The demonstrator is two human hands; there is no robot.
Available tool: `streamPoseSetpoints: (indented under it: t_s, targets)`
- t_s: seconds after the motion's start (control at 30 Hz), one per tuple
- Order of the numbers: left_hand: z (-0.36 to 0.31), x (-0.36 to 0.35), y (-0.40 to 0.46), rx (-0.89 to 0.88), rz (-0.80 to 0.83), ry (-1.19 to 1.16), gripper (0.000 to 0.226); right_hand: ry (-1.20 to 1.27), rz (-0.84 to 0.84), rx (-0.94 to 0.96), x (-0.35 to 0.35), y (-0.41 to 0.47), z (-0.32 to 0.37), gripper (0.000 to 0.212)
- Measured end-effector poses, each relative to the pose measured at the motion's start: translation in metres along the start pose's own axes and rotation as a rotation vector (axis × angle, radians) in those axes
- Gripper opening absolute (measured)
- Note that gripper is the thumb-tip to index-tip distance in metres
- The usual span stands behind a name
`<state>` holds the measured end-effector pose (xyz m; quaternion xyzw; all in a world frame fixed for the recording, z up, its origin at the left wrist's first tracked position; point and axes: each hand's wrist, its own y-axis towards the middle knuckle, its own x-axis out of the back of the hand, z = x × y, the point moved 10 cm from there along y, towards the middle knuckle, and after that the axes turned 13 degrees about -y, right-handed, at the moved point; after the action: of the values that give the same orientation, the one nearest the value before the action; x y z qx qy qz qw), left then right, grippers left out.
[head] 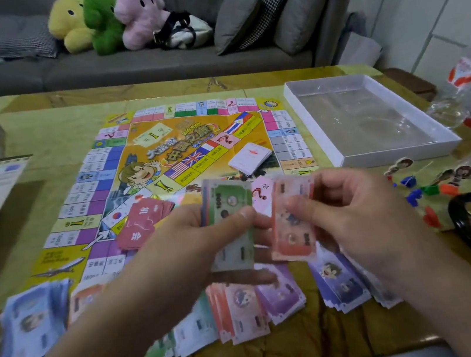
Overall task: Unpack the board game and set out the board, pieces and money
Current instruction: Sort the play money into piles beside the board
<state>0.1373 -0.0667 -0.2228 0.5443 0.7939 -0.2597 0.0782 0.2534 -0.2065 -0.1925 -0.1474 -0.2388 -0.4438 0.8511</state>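
Head view: the white box tray [372, 116] at two o'clock looks empty, though glare blurs its floor. The board [183, 168] lies unfolded at centre. The left hand [183, 248] pinches a green-topped stack of notes [231, 225]; the right hand [354, 215] grips a red note [292, 231]. Sorted money piles [248, 309] sit at six o'clock, pieces [427, 188] at three.
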Motion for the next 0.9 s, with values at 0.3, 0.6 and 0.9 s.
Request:
streamPoseSetpoints:
  t_s: [0.3, 0.6, 0.9]
  targets:
    - [-0.046, 0.075, -0.011, -0.037, -0.251, -0.037, 0.029, -0.19, 0.08, 0.025, -0.045, -0.002, 0.009, 0.019]
    - [-0.05, 0.084, -0.03, -0.067, -0.197, -0.011, 0.025, -0.607, 0.195, 0.155, -0.114, -0.016, 0.01, 0.02]
    - [-0.052, 0.067, -0.035, -0.121, -0.099, -0.066, 0.02, -0.636, 0.045, 0.328, -0.099, -0.019, 0.027, 0.024]
